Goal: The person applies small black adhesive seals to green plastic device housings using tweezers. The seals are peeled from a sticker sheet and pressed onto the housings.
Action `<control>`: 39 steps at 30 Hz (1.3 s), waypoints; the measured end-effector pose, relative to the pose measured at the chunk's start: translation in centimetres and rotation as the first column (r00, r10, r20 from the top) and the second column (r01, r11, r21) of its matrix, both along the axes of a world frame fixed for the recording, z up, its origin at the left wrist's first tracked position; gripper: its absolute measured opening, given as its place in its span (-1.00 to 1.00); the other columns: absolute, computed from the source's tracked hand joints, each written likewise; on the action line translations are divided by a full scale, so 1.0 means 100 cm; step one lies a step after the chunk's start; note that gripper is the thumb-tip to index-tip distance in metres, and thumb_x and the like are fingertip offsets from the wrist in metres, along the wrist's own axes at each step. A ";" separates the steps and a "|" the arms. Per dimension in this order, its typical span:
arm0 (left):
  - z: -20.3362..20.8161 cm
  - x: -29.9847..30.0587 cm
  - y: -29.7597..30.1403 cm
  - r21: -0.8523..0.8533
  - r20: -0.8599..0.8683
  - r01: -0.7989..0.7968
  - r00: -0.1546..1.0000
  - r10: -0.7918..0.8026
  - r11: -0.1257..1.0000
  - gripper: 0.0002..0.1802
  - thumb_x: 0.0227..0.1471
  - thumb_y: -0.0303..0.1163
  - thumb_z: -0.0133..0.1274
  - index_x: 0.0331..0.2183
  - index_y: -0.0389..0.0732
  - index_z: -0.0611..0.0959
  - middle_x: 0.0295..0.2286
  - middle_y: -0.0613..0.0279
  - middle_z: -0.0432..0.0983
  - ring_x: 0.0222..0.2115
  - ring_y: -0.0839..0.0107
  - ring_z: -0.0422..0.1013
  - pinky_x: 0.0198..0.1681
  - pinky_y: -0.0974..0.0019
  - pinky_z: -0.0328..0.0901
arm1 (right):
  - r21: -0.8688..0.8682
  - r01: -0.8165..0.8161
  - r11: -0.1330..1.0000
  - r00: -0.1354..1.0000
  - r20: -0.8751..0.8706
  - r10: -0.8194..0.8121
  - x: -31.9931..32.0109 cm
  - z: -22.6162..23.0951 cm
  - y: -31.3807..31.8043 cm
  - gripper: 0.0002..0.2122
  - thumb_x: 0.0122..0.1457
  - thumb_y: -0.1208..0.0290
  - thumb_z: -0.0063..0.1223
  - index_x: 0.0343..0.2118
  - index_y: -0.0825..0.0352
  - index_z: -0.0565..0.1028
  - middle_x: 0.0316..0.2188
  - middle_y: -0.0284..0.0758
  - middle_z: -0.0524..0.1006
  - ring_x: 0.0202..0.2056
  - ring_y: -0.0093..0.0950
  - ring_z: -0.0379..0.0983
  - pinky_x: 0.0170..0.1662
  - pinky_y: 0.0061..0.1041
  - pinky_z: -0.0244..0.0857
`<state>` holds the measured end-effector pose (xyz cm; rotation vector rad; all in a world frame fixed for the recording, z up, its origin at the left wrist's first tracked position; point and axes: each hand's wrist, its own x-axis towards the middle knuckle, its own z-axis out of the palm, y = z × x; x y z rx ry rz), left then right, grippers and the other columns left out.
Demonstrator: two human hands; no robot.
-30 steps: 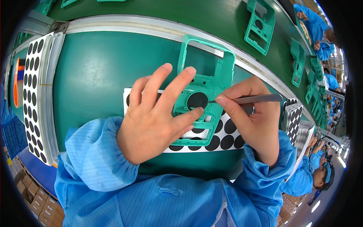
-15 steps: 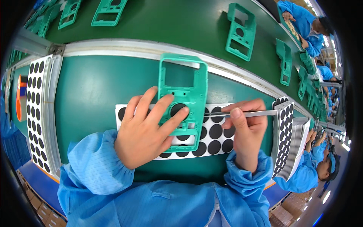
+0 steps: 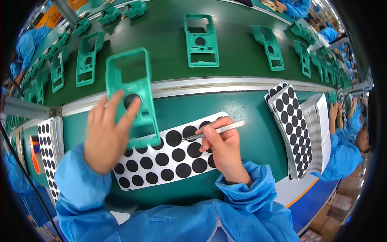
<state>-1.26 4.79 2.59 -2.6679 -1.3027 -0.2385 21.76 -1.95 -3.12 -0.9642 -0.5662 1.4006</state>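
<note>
My left hand (image 3: 107, 131), slightly blurred, holds a green plastic housing (image 3: 147, 92) at the near rail, its fingers lying over the part's left side. A black round sticker (image 3: 131, 101) sits in the middle of that housing, next to a fingertip. Pinched in my right hand (image 3: 221, 147) is a pair of metal tweezers (image 3: 225, 127), tips angled left. Those tips meet the edge of a black disc in the upper row of a white sticker sheet (image 3: 142, 183). The housing's lower end overlaps the sheet's upper left part. My right fingers cover some discs.
Beyond a metal rail (image 3: 177, 87) runs a dark green conveyor (image 3: 161, 44) bearing several green housings, one straight ahead (image 3: 201, 50). Stacks of sticker sheets stand at the right (image 3: 290, 125) and left (image 3: 48, 149). An orange object (image 3: 34, 155) lies far left. Co-workers in blue sit around.
My left hand has carried the housing left and away from me, off most of the sheet. The tweezers have shifted left onto a disc, and the sheet now appears tilted.
</note>
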 end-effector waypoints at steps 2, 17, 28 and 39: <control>-0.002 0.005 0.036 0.066 -0.028 0.010 1.000 -0.008 0.998 -0.37 -0.24 -0.62 -0.08 -0.02 -0.08 0.37 -0.03 0.00 0.17 -0.07 -0.04 0.14 -0.02 0.08 0.07 | 0.018 -0.009 1.000 0.999 0.032 0.008 0.001 -0.004 0.001 -0.87 0.08 0.52 -0.03 -0.41 0.36 0.25 -0.47 -0.12 0.47 -0.64 -0.63 0.33 -0.56 -0.66 0.33; -0.045 0.030 0.158 0.026 0.054 -0.018 0.998 0.017 1.000 -0.43 -0.03 -0.24 -0.03 0.06 0.03 0.27 0.02 0.01 0.11 0.03 0.02 0.06 0.05 0.09 0.02 | 0.037 0.049 0.998 0.985 0.164 -0.054 -0.011 -0.001 -0.002 -0.84 0.01 0.51 0.10 -0.45 0.36 0.33 -0.61 -0.40 0.43 -0.64 -0.74 0.31 -0.59 -0.80 0.17; -0.005 0.013 -0.019 -0.419 0.129 0.331 0.943 -0.306 0.845 -0.44 -0.27 -0.37 0.14 -0.10 -0.08 0.46 -0.04 0.04 0.22 -0.05 0.08 0.19 -0.05 0.13 0.13 | 0.138 0.059 0.989 0.926 0.363 -0.106 -0.018 -0.004 -0.005 -0.87 0.03 0.56 0.06 -0.41 0.40 0.33 -0.47 -0.30 0.47 -0.44 -0.65 0.42 -0.41 -0.75 0.28; -0.045 0.034 -0.039 -0.211 0.422 0.253 0.895 -0.146 0.944 -0.61 -0.36 -0.45 0.17 -0.31 -0.10 0.60 -0.26 0.18 0.36 -0.26 0.20 0.30 -0.27 0.22 0.20 | 0.223 0.047 0.974 0.877 0.458 -0.148 -0.024 -0.014 -0.002 -0.89 0.02 0.57 0.07 -0.43 0.42 0.37 -0.47 -0.27 0.49 -0.44 -0.60 0.45 -0.42 -0.71 0.32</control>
